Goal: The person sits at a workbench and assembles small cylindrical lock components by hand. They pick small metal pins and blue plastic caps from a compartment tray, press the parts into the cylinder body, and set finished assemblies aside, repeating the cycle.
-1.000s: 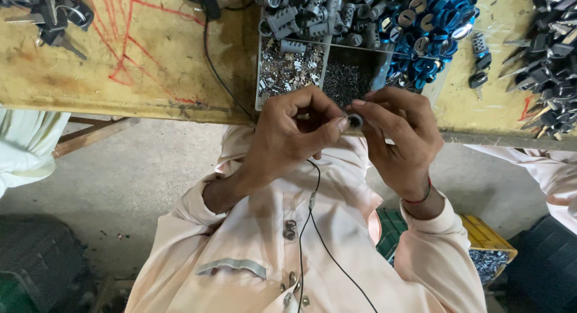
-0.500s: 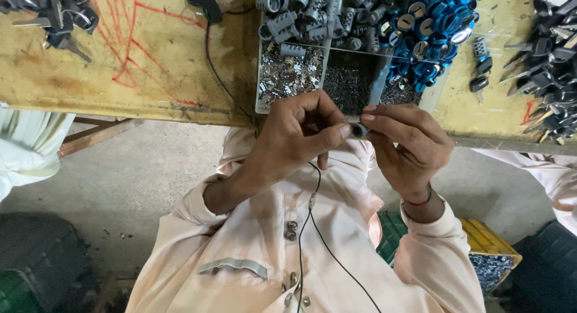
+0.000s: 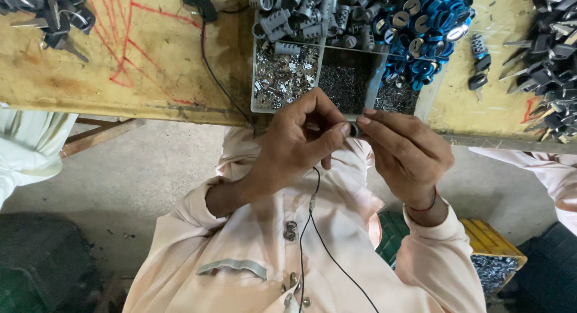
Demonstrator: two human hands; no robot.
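Both hands, left (image 3: 297, 147) and right (image 3: 409, 156), pinch one small dark part (image 3: 353, 130) between fingertips

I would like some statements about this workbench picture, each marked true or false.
1. Both hands pinch one small dark part between them. True: the left hand and right hand meet at the small dark part.
2. The divided tray lies on the floor. False: it sits on the yellow bench.
3. Blue round pieces are heaped right of the tray. True.
4. The right wrist is bare. False: a thin red band circles it.
5. A black cable runs across the bench. True.
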